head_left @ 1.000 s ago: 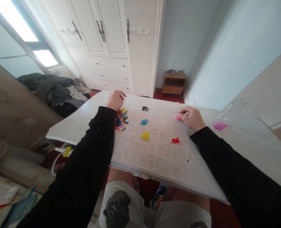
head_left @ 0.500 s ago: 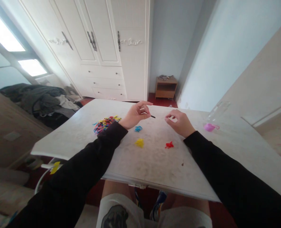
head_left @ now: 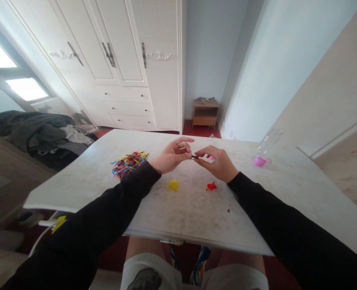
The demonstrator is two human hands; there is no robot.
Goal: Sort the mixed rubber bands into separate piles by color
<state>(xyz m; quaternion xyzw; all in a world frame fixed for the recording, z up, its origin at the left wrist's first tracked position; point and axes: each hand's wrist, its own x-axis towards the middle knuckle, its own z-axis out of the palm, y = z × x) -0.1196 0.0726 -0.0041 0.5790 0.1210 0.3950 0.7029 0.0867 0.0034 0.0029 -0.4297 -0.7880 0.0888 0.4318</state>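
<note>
My left hand (head_left: 176, 154) is closed in a pinch on a thin black strip (head_left: 195, 157), its index finger stretched out above. My right hand (head_left: 219, 163) meets it from the other side, fingertips pinched at the strip's right end. Beside the left wrist lies a heap of mixed coloured strips (head_left: 130, 163), partly covered by the sleeve. Nearer the front sit a small yellow cluster (head_left: 173, 185) and a small red cluster (head_left: 211, 186). A bit of pink (head_left: 211, 158) peeks out behind the right hand's fingers.
On the right of the white table (head_left: 193, 217) lie a pink scoop-like piece (head_left: 261, 161) and a clear plastic bottle (head_left: 270, 141). A white wardrobe (head_left: 126, 72) and a small wooden cabinet (head_left: 205, 112) stand beyond. Clothes (head_left: 45, 133) are heaped at left.
My right hand has moved left to the black strip and now pinches it too. The blue cluster is now hidden behind my left hand. The whole view has shifted slightly.
</note>
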